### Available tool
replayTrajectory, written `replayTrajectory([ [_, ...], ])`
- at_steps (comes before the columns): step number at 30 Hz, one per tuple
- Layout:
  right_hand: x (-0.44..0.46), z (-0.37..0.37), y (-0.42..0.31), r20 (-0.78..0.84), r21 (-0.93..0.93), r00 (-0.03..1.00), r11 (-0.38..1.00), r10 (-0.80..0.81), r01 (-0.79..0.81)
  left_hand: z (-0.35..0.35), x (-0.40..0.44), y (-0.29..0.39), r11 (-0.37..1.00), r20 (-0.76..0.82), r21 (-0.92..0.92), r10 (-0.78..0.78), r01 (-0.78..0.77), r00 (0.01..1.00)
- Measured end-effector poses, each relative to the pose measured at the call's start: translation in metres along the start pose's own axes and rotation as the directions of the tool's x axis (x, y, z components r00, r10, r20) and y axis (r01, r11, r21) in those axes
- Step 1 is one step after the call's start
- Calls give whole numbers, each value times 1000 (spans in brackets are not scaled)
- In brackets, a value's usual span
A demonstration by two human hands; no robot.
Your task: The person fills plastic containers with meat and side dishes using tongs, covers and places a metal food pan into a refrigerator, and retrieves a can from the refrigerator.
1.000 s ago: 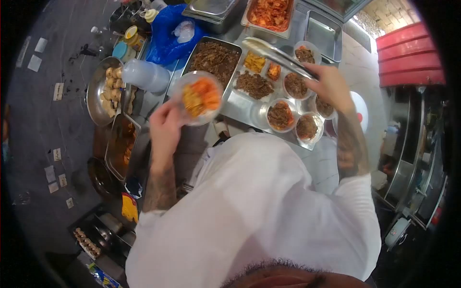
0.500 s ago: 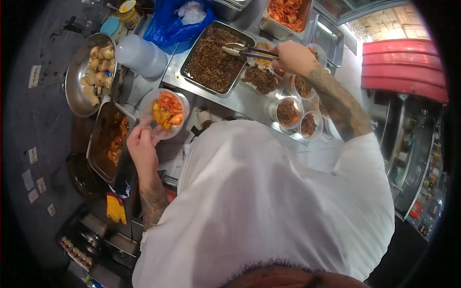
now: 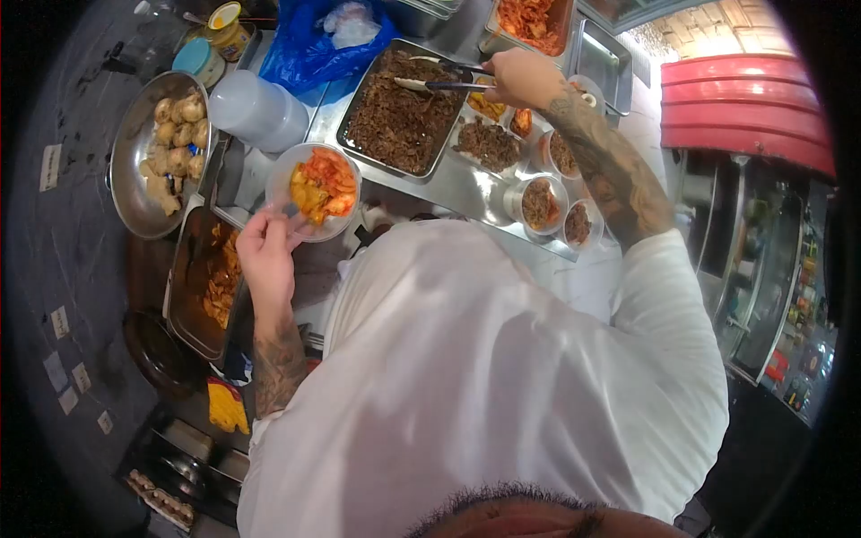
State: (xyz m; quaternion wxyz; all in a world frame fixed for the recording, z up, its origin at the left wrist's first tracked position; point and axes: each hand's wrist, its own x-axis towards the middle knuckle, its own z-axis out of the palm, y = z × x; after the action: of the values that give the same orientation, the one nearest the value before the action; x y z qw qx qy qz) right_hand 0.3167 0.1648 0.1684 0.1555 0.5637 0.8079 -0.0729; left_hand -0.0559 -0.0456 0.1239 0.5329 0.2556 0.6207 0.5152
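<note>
My left hand pinches the rim of a clear round plastic bowl in which kimchi and a yellow-orange food lie. In my right hand is a pair of metal tongs, its tips spread over the upper part of a steel tray of dark shredded meat. Beneath my right forearm and beside it stand several clear cups with meat in them. Just right of the tray sits a container holding meat and other foods.
A steel bowl of peeled round vegetables stands at the left, above a deep pan of reddish food. Stacked plastic bowls and a blue bag are behind my left hand. A kimchi tray stands at the back.
The tongs have moved up and slightly left over the meat tray, and their tips are wider apart. My left hand has shifted the bowl slightly up and right.
</note>
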Motion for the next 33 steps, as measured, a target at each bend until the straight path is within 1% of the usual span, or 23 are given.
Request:
replayTrajectory([
  [1, -3, 3, 1, 2, -1, 1000, 1000, 1, -1, 0, 1, 0, 1000, 5, -4, -4, 4, 1000],
  [3, -15, 6, 1, 71, 83, 994, 994, -80, 74, 3, 4, 2, 1000, 11, -12, -12, 12, 1000],
  [4, -22, 10, 1, 38, 58, 996, 995, -83, 81, 6, 6, 4, 1000, 7, -9, -8, 8, 1000],
  [5, -24, 7, 6, 40, 53, 996, 995, -84, 82, 10, 7, 5, 1000, 1, -8, -2, 2, 1000],
  [7, -30, -3, 17, 84, 39, 989, 992, -119, 116, 16, 14, 5, 1000, 13, 4, -15, 15, 1000],
  [8, -34, -6, 23, 39, 90, 991, 988, -129, 125, 18, 18, 4, 1000, 25, 21, -24, 23, 999],
  [9, -36, -7, 31, 40, 92, 991, 988, -130, 126, 20, 23, 1, 999, 24, 22, -25, 25, 999],
  [11, -40, -13, 44, -72, 111, 979, 974, -192, 199, 22, 35, -9, 996, 40, 81, -30, 26, 999],
  [13, -49, -25, 50, -72, 114, 979, 973, -193, 200, 26, 43, -13, 995, 46, 96, -10, 5, 999],
  [15, -66, -45, 46, -121, 71, 978, 981, -171, 180, 33, 49, -15, 994, 52, 106, 10, -15, 999],
  [16, -72, -61, 41, -45, 81, 986, 983, -159, 162, 37, 53, -16, 994, 39, 106, 14, -18, 999],
  [17, -79, -70, 39, -46, 80, 986, 984, -158, 161, 42, 57, -16, 994, 27, 105, 19, -22, 999],
  [19, -92, -82, 37, -114, 86, 989, 991, -95, 105, 49, 64, -18, 993, 31, 118, 15, -18, 999],
  [21, -98, -92, 40, -107, 91, 987, 988, -118, 127, 55, 69, -20, 991, 35, 131, 9, -14, 999],
  [23, -105, -98, 42, -165, 152, 979, 977, -121, 147, 60, 72, -21, 992, 45, 120, 18, -24, 999],
  [24, -105, -103, 38, -125, 141, 987, 983, -104, 121, 59, 72, -22, 992, 44, 124, 17, -22, 999],
  [25, -103, -99, 35, -127, 143, 987, 982, -103, 121, 59, 72, -23, 993, 43, 116, 26, -30, 999],
  [27, -94, -81, 35, -132, 50, 974, 980, -186, 194, 61, 71, -21, 993, 46, 109, 35, -40, 998],
  [28, -85, -65, 34, -101, 43, 984, 987, -147, 152, 61, 67, -18, 994, 44, 104, 32, -36, 999],
  [29, -77, -51, 32, -99, 44, 984, 987, -147, 152, 60, 65, -17, 995, 39, 98, 29, -32, 999],
  [31, -65, -33, 27, -80, -111, 990, 989, -112, 102, 52, 60, -18, 995, 43, 96, 31, -35, 999],
  [32, -64, -34, 23, -23, -117, 998, 992, -52, 49, 49, 58, -17, 995, 48, 92, 38, -42, 998],
  [33, -60, -34, 21, -24, -118, 998, 991, -60, 57, 47, 55, -16, 995, 40, 91, 39, -43, 998],
])
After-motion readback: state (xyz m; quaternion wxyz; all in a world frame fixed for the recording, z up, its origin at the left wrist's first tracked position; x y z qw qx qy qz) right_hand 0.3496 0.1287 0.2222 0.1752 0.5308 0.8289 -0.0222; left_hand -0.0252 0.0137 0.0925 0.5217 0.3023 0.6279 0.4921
